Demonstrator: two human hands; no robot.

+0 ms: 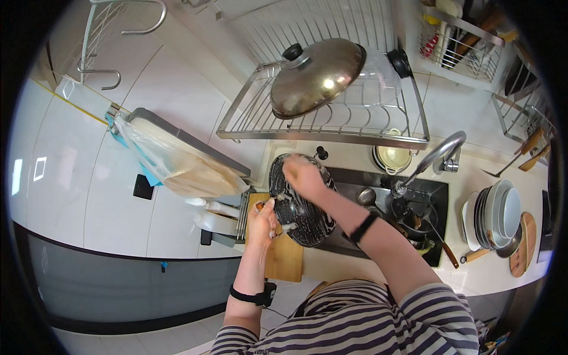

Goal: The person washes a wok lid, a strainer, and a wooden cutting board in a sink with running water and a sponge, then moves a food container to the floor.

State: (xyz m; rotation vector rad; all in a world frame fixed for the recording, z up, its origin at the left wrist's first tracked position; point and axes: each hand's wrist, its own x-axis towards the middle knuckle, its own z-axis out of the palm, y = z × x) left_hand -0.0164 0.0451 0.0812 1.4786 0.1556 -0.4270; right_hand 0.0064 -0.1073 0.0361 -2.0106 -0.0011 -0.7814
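Observation:
A dark wok-like pan [308,222] streaked with white suds is tilted up over the left end of the sink [348,182]. My left hand [262,219] grips it by a handle on its left side, and suds cling to the handle's mounts. Against the pan's upper soapy surface rests my right hand [304,175], blurred, with its fingers curled. Whether a sponge or cloth is under those fingers is hidden. Inside the sink lie a metal ladle [366,196] and other wet cookware, below the faucet head [398,188].
Overhead, a metal rack [324,136] carries a domed lid [317,80]. A curved faucet [439,144] arches over the sink. Stacked bowls [497,222] stand on the right counter. A wooden cutting board [284,262] lies at left, below a hanging plastic bag [177,164].

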